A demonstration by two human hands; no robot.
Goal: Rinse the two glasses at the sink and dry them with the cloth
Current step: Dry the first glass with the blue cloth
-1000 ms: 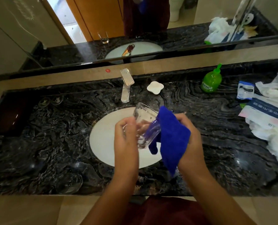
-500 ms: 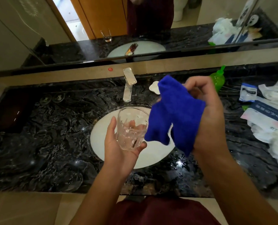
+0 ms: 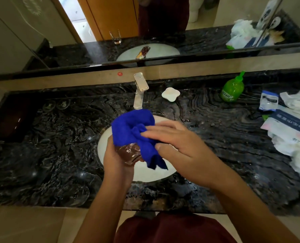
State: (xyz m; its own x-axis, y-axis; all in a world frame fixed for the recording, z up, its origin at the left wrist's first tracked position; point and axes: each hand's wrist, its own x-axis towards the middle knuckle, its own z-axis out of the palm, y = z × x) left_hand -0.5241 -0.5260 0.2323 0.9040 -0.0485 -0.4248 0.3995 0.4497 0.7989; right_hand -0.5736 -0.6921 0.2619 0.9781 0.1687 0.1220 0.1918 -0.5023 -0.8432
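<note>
Looking down from the head camera, a person stands at a dark marbled bench (image 3: 215,134) with a white oval sink (image 3: 151,174) set into it. Over the sink, the left hand (image 3: 116,163) has its grip curled round the lower part of a clear glass (image 3: 128,153), whose upper part is covered by a blue cloth (image 3: 133,130). The right hand (image 3: 179,142) lies on the cloth with fingers nearly straight, pressing it against the glass rather than closing round it. Whether the glass holds anything cannot be told, as the cloth hides its mouth.

Behind the sink stands a chrome tap (image 3: 139,92), and just right of it a small white soap dish (image 3: 170,94), which looks empty. Farther right is a green pump bottle (image 3: 232,90) with a label too blurred to read. At the right edge lie a blue and white sachet (image 3: 268,100) and crumpled white packaging (image 3: 296,127) with a dark blue band of white writing that is not legible.

In the mirror above, a second glass (image 3: 115,37) appears in reflection, standing upright on the bench left of the sink.
</note>
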